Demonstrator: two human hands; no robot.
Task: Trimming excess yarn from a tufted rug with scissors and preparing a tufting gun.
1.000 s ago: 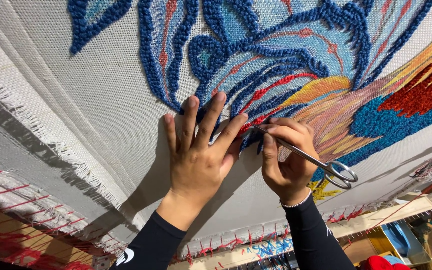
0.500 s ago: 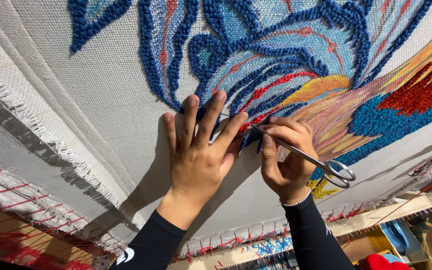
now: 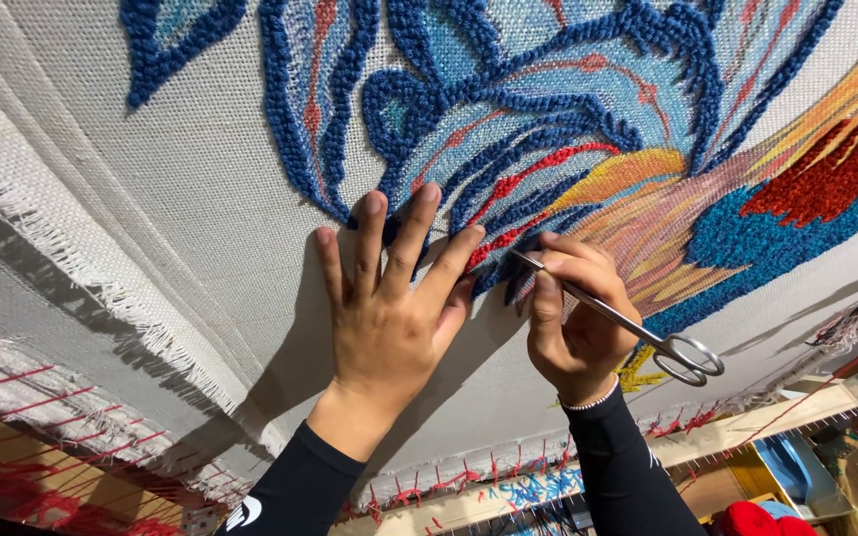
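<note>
The left hand (image 3: 386,316) is lying flat on the cloth (image 3: 181,228), fingers spread wide and holding nothing, its fingertips reaching the dark blue edge of the tufted design (image 3: 568,109). Just beside it, the right hand (image 3: 573,323) is closing around a pair of steel scissors (image 3: 620,318). The blades are pointing up and left toward the yarn between the two hands, and the round finger loops are sticking out past the wrist, to the lower right. Whether the blades are parted is hard to tell, since the fingers are covering them.

The design is filling the upper part of the view: thick dark blue looped outlines, pale blue flat fill, thin red lines, an orange and yellow patch, and a deep red block at the far right. The cloth around it is showing off-white, with a frayed fringe (image 3: 62,248) running down the left side. A wooden frame (image 3: 747,437) is edging the cloth below.
</note>
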